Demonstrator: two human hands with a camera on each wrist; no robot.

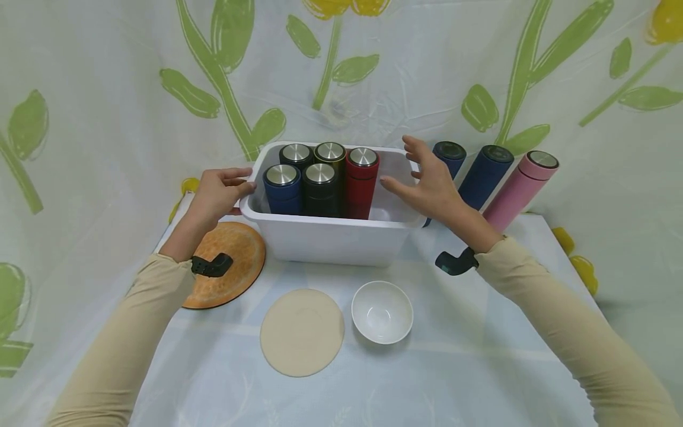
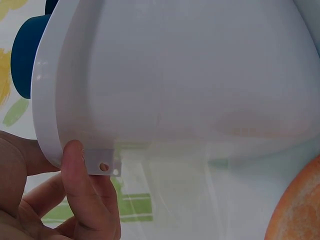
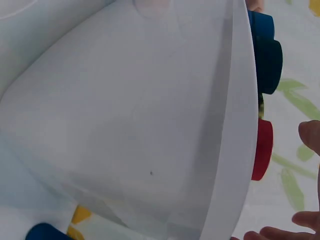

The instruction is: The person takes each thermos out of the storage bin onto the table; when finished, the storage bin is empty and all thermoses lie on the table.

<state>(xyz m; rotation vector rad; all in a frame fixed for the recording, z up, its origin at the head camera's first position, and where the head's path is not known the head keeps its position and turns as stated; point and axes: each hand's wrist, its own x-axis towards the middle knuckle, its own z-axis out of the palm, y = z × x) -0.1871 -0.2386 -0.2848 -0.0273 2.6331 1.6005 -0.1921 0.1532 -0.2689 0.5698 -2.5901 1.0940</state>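
A white plastic bin [image 1: 331, 242] holds several upright flasks with silver lids. Among them are a blue flask [image 1: 283, 194], a black flask [image 1: 321, 193] and a red flask [image 1: 361, 187]. At the bin's left end, my left hand [image 1: 213, 193] grips the rim; the left wrist view shows its thumb and fingers around the edge [image 2: 46, 115]. My right hand [image 1: 433, 182] hovers over the bin's right end with fingers spread and nothing in them. In the right wrist view, its fingertips [image 3: 311, 136] are apart from the red flask.
Right of the bin stand two navy flasks [image 1: 485, 173] and a pink flask [image 1: 520, 188], partly behind my right arm. In front are a beige round mat [image 1: 302, 333] and a white bowl [image 1: 382, 312]. An orange-brown round mat [image 1: 242, 264] lies under my left wrist. A floral curtain [image 1: 405, 71] hangs behind.
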